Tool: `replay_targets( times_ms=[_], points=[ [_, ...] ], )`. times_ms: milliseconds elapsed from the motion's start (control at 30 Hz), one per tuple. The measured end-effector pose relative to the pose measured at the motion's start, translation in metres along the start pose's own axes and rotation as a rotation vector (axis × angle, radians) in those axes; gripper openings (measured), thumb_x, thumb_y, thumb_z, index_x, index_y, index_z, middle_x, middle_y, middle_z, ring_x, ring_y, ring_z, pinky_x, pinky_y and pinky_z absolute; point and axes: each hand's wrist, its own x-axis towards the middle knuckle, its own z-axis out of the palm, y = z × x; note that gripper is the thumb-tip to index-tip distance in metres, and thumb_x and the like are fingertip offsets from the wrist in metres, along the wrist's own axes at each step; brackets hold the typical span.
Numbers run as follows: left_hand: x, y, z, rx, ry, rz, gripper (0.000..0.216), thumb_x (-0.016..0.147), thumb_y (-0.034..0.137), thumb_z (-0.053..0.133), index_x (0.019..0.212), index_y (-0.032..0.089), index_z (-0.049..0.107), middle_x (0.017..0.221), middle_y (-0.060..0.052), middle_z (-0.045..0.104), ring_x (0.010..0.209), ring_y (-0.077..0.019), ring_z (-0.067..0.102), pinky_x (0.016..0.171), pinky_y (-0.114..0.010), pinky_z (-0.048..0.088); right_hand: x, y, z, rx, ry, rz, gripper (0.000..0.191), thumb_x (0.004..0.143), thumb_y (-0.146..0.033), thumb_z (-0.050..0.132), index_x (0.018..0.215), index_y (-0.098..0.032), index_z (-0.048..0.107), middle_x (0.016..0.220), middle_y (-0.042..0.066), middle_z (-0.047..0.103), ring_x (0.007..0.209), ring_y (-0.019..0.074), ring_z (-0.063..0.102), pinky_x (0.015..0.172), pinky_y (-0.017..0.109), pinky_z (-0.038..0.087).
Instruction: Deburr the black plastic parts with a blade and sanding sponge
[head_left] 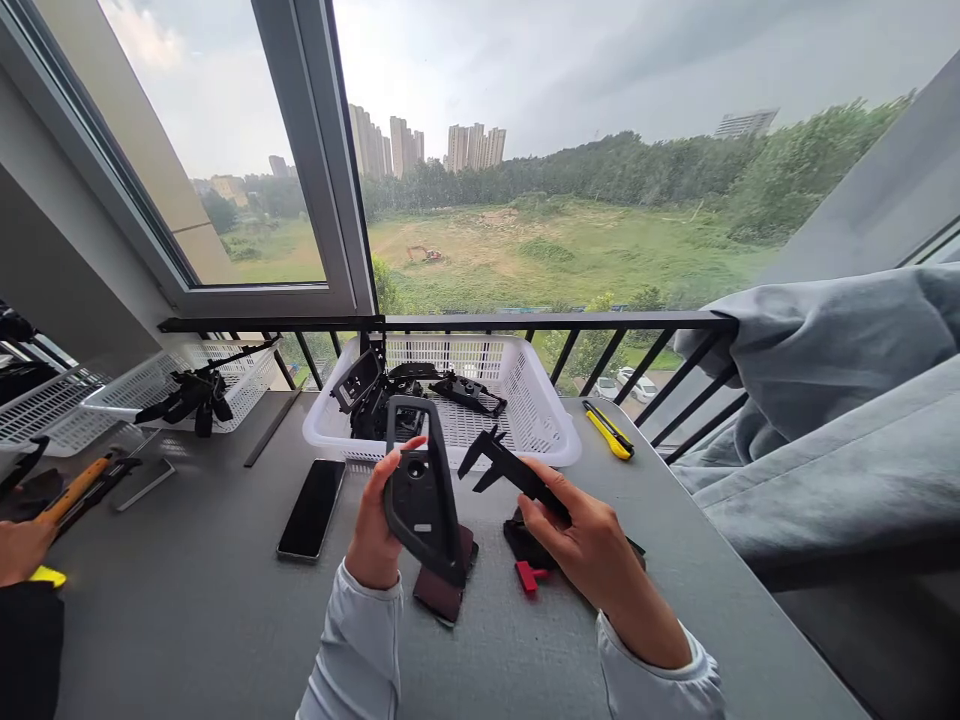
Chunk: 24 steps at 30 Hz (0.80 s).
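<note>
Two things hovering over bench (232, 630): left hand (377, 525) gripping tilted black part (420, 510) before white basket (551, 430), right hand (592, 535) grasping caliper (521, 475) just beside, not touching. Weak pinch could be letting part slip; hasty caliper swing could be scratching it.

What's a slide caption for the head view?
Left hand holding a black part, right hand a caliper, white basket behind.

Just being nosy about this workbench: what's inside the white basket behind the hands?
The white basket holds several black parts, with bare mesh showing at right. Anything beneath them is hidden; the black panel in the left hand blocks some of the view.
</note>
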Motion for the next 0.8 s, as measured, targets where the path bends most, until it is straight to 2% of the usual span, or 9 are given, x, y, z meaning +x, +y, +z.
replay_targets(
  times_ms=[133, 233, 300, 367, 433, 500, 667, 800],
  points=[
    [0.006, -0.007, -0.007, 0.006, 0.234, 0.288, 0.036, 0.081, 0.037, 0.067, 0.116, 0.027, 0.063, 0.103, 0.001, 0.072, 0.097, -0.0148, 0.067, 0.078, -0.022, 0.053, -0.002, -0.007, 0.0, 0.029, -0.053, 0.08, 0.041, 0.091, -0.033, 0.046, 0.126, -0.015, 0.056, 0.058, -0.003, 0.062, 0.045, 0.0145, 0.059, 0.051, 0.025, 0.051],
    [0.003, -0.011, -0.005, 0.05, 0.378, 0.471, 0.039, 0.079, 0.036, 0.071, 0.117, 0.033, 0.061, 0.108, 0.005, 0.069, 0.106, -0.0114, 0.063, 0.08, -0.016, 0.05, -0.003, -0.01, 0.003, 0.022, -0.053, 0.091, 0.036, 0.091, -0.032, 0.047, 0.123, -0.018, 0.057, 0.065, -0.001, 0.067, 0.052, 0.0165, 0.064, 0.054, 0.026, 0.053],
    [0.0, -0.013, -0.002, 0.111, 0.444, 0.53, 0.045, 0.077, 0.039, 0.072, 0.12, 0.034, 0.06, 0.113, 0.005, 0.067, 0.11, -0.012, 0.061, 0.077, -0.015, 0.049, -0.003, -0.011, 0.006, 0.02, -0.07, 0.06, 0.037, 0.092, -0.031, 0.046, 0.125, -0.018, 0.055, 0.075, 0.002, 0.072, 0.059, 0.018, 0.069, 0.059, 0.027, 0.055],
    [-0.004, -0.016, 0.003, 0.173, 0.502, 0.569, 0.05, 0.075, 0.04, 0.074, 0.123, 0.035, 0.058, 0.117, 0.003, 0.064, 0.112, -0.0135, 0.059, 0.074, -0.014, 0.049, -0.004, -0.011, 0.01, 0.009, -0.072, 0.007, 0.039, 0.095, -0.032, 0.045, 0.13, -0.016, 0.052, 0.094, 0.009, 0.076, 0.074, 0.0208, 0.073, 0.068, 0.029, 0.058],
    [-0.006, -0.018, 0.006, 0.2, 0.516, 0.586, 0.055, 0.074, 0.039, 0.075, 0.126, 0.036, 0.055, 0.121, 0.002, 0.062, 0.112, -0.0149, 0.059, 0.071, -0.015, 0.049, -0.004, -0.011, 0.014, -0.008, -0.06, -0.047, 0.041, 0.097, -0.031, 0.043, 0.134, -0.015, 0.05, 0.114, 0.013, 0.072, 0.094, 0.0242, 0.073, 0.08, 0.032, 0.058],
    [-0.008, -0.021, 0.008, 0.211, 0.494, 0.593, 0.06, 0.075, 0.037, 0.074, 0.13, 0.037, 0.051, 0.121, 0.001, 0.062, 0.11, -0.0163, 0.059, 0.068, -0.016, 0.049, -0.005, -0.012, 0.017, -0.022, -0.051, -0.078, 0.042, 0.098, -0.031, 0.042, 0.136, -0.015, 0.049, 0.123, 0.015, 0.069, 0.104, 0.0258, 0.07, 0.085, 0.034, 0.057],
    [-0.006, -0.024, 0.008, 0.198, 0.468, 0.678, 0.068, 0.069, 0.031, 0.079, 0.129, 0.037, 0.048, 0.119, 0.002, 0.063, 0.103, -0.0159, 0.062, 0.075, -0.019, 0.049, -0.006, -0.012, 0.021, -0.018, -0.046, -0.085, 0.044, 0.099, -0.031, 0.042, 0.141, -0.016, 0.046, 0.123, 0.014, 0.069, 0.102, 0.026, 0.071, 0.083, 0.035, 0.059],
    [-0.005, -0.025, 0.006, 0.237, 0.441, 0.707, 0.069, 0.066, 0.028, 0.08, 0.126, 0.036, 0.048, 0.12, 0.001, 0.063, 0.1, -0.0162, 0.063, 0.078, -0.021, 0.049, -0.005, -0.011, 0.021, -0.01, -0.069, -0.03, 0.045, 0.098, -0.032, 0.043, 0.141, -0.019, 0.048, 0.117, 0.013, 0.072, 0.089, 0.0259, 0.074, 0.076, 0.036, 0.06]
  ],
)
